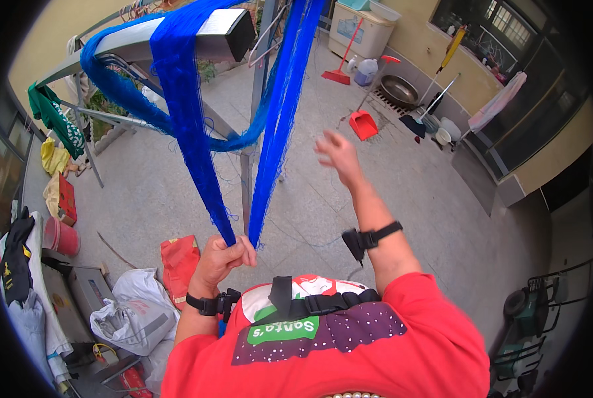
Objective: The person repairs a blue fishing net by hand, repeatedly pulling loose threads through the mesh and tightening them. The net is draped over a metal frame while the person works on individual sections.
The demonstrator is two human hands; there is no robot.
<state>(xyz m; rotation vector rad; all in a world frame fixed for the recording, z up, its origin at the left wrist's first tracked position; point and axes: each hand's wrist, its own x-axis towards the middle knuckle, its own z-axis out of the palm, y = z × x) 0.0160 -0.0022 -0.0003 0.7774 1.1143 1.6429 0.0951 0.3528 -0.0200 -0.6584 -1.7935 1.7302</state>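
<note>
Vivid blue yarn skein (192, 126), narrow V, wispy edges.

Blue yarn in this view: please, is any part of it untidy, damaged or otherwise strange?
Yes, slightly: near the left hand, a few thin loose threads stick out from the blue yarn. They look odd because the rest hangs in straight, tight bundles. I see no clear break.

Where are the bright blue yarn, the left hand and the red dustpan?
Bright blue yarn (192, 126), head view: left of its two hanging lengths.
Left hand (219, 261), head view: middle of the fist.
Red dustpan (363, 125), head view: its scoop.
</note>
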